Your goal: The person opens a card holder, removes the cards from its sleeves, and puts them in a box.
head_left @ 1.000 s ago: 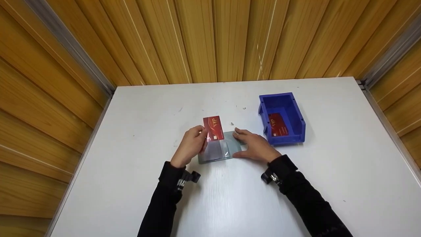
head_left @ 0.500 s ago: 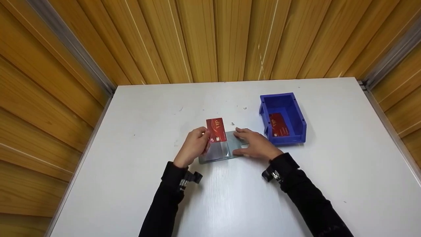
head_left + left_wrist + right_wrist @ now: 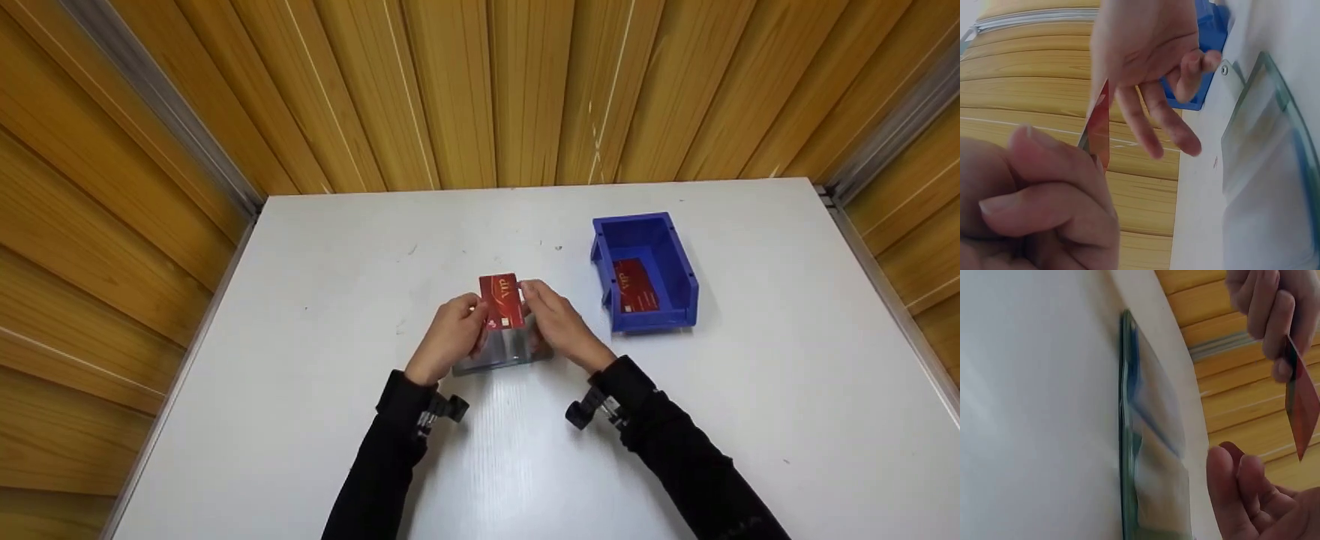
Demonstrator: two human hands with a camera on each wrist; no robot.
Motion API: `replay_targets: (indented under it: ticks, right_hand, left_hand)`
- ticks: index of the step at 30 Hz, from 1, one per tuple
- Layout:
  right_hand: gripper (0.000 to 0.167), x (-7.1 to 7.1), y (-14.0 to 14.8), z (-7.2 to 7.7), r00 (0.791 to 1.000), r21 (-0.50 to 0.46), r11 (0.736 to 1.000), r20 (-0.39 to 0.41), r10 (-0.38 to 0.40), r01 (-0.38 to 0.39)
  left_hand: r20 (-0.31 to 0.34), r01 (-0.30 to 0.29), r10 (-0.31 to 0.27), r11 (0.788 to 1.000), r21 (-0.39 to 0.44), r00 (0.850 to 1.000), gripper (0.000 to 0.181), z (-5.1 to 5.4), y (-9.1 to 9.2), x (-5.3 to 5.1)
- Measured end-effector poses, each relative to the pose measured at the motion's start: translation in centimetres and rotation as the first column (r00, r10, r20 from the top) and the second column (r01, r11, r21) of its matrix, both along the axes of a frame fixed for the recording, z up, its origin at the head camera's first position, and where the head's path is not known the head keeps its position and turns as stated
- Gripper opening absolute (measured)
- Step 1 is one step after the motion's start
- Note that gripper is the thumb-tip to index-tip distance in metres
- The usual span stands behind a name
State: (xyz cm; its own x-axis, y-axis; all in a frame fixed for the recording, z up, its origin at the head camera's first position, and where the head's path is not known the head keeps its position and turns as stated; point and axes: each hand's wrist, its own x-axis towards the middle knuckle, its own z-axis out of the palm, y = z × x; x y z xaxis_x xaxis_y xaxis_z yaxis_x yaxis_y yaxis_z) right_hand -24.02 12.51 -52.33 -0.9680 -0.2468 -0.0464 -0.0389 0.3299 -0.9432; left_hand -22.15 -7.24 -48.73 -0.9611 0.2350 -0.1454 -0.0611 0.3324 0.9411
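Observation:
My left hand [image 3: 450, 335] pinches a red card [image 3: 500, 300] marked VIP by its left edge, held above the table. Close to the card's right edge is my right hand [image 3: 559, 324]; its fingers look loosely bent in the left wrist view, and whether they touch the card is unclear. Below both hands a card holder [image 3: 495, 356] with transparent pockets and green edging lies open on the white table. A snap button shows on its tab [image 3: 1227, 72]. My hands partly cover the holder in the head view.
To the right of the hands stands a blue bin [image 3: 651, 322] with another red card [image 3: 634, 285] inside. Wood-patterned panels [image 3: 525, 97] rise behind the white table [image 3: 337, 277].
The left hand has moved slightly right with the red card. My right hand has left the card holder's right side and come up beside the card.

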Motion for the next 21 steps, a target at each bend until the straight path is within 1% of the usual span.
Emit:
replay_targets:
  ticks: [2, 4, 6, 9, 12, 14, 16, 21]
  right_hand:
    - [0.045, 0.3, -1.1, 0.2, 0.998, -0.088, 0.996, 0.064, -0.014, 0.02]
    - [0.042, 0.6, -2.1, 0.4, 0.994, -0.145, 0.988, 0.1, -0.034, 0.048]
    - [0.037, 0.8, -3.0, 0.5, 0.99, -0.172, 0.981, 0.121, -0.069, 0.089]
    - [0.032, 1.0, -3.7, 0.5, 0.981, -0.189, 0.969, 0.136, -0.135, 0.16]
    - [0.03, 1.0, -4.0, 0.3, 0.976, -0.194, 0.959, 0.119, -0.185, 0.206]
    - [0.03, 1.0, -4.0, 0.2, 0.975, -0.195, 0.957, 0.083, -0.204, 0.217]
    - [0.03, 0.9, -3.9, 0.1, 0.976, -0.179, 0.959, 0.04, -0.215, 0.218]
    - [0.029, 0.8, -3.5, 0.2, 0.977, -0.128, 0.969, -0.007, -0.215, 0.212]
  left_hand:
    - [-0.006, 0.012, -0.012, 1.0, 0.0, 1.0, 0.026, -0.1, 0.3, 0.0]
    - [-0.011, 0.018, -0.018, 1.0, -0.008, 1.0, 0.026, -0.2, 0.5, 0.0]
    - [-0.018, 0.015, -0.016, 1.0, -0.022, 1.0, 0.026, -0.4, 0.8, 0.0]
    - [-0.03, 0.008, -0.009, 0.999, -0.035, 1.0, 0.027, -0.5, 0.9, -0.1]
    - [-0.034, 0.006, -0.008, 0.999, -0.039, 0.999, 0.027, -0.6, 1.0, -0.1]
    - [-0.031, 0.01, -0.011, 0.999, -0.037, 0.999, 0.027, -0.6, 1.0, 0.0]
    - [-0.023, 0.012, -0.013, 0.999, -0.038, 1.0, 0.026, -0.7, 1.1, 0.0]
    - [-0.01, 0.016, -0.016, 0.999, -0.031, 1.0, 0.026, -0.8, 1.2, 0.0]
